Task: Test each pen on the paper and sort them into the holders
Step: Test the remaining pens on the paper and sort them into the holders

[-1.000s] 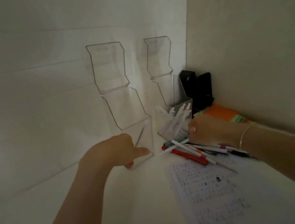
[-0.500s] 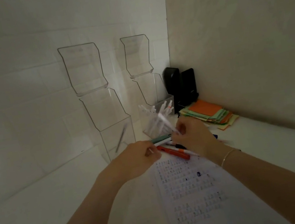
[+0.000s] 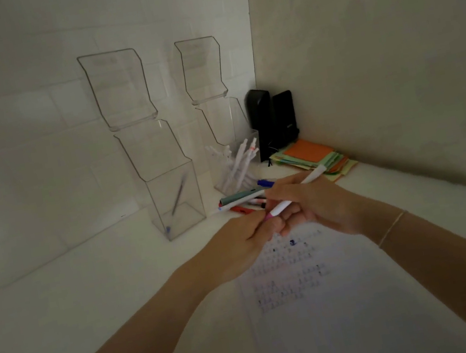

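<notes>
Left clear holder (image 3: 174, 200) stood against wall, single pen (image 3: 178, 196) leaned inside. Right clear holder (image 3: 233, 157) packed with white pens. Loose pens (image 3: 242, 201) piled just before it. Left hand (image 3: 242, 247) curled — pink cap end of white pen (image 3: 297, 193) pinched. Right hand (image 3: 313, 204) wrapped round same pen's barrel, above scribbled paper (image 3: 313, 286). Coloured notes (image 3: 314, 159) stacked in corner.

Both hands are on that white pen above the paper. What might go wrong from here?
The left hand pinches the pink cap end of the pen that the right hand grips; a sudden pull could jerk the tip across the paper. The loose pens lie just behind the hands and could get knocked and roll away.
</notes>
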